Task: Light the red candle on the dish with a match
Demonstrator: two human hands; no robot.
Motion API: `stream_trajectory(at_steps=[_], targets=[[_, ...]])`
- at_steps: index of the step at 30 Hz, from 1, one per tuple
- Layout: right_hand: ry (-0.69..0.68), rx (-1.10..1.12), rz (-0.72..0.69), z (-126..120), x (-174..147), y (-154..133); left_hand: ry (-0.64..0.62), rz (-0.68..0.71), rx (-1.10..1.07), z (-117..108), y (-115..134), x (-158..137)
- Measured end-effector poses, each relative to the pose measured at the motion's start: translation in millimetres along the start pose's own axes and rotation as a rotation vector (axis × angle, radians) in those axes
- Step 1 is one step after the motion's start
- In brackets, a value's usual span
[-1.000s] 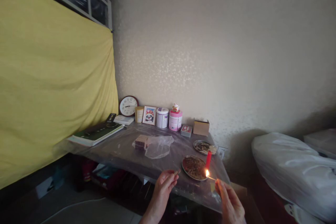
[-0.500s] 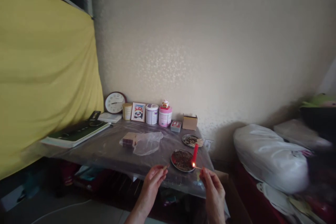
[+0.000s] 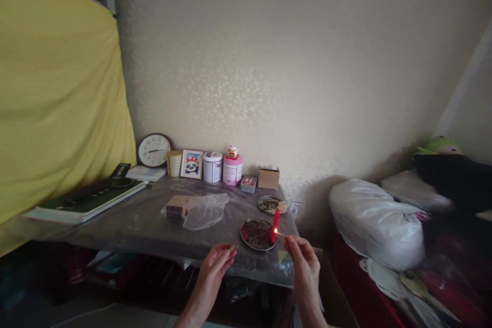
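Note:
My right hand (image 3: pixel 306 261) pinches a lit match (image 3: pixel 282 234) near its end, with the flame in front of the lower part of a red candle (image 3: pixel 277 217). Upright at the right side of a round metal dish (image 3: pixel 244 240), the candle shows no flame at its top. Dark bits and some red cover the dish. My left hand (image 3: pixel 215 265) is closed on a small brownish thing (image 3: pixel 234 247), mostly hidden by the fingers, that looks like a matchbox edge. It is held in front of the table's edge, left of the dish.
Behind the candle, a second dish (image 3: pixel 265 198) holds burnt and pale sticks. A block of small boxes (image 3: pixel 179 206) lies with a clear plastic bag (image 3: pixel 207 212). Tins (image 3: pixel 212 167), a framed panda picture (image 3: pixel 191 164) and a clock (image 3: pixel 155 150) line the wall. White bags (image 3: pixel 369 220) sit right.
The view has turned slightly right, so everything sits further left. The lit match has risen a little along the candle, its flame a bit taller. Both hands keep their hold.

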State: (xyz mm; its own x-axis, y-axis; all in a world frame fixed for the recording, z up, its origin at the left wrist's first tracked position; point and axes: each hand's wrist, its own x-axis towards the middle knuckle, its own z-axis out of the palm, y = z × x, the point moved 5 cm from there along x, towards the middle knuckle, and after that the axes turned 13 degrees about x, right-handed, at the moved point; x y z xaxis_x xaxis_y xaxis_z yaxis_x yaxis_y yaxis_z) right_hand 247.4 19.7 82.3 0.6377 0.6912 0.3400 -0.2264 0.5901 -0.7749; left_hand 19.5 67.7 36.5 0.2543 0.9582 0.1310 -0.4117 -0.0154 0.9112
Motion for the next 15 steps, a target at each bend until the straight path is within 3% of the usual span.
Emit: stream_trajectory(at_steps=[15], targets=[[0.027,0.108,-0.01,15.9,35.4,-11.1,-0.008,-0.017,0.012,-2.1,-6.5,3.0]])
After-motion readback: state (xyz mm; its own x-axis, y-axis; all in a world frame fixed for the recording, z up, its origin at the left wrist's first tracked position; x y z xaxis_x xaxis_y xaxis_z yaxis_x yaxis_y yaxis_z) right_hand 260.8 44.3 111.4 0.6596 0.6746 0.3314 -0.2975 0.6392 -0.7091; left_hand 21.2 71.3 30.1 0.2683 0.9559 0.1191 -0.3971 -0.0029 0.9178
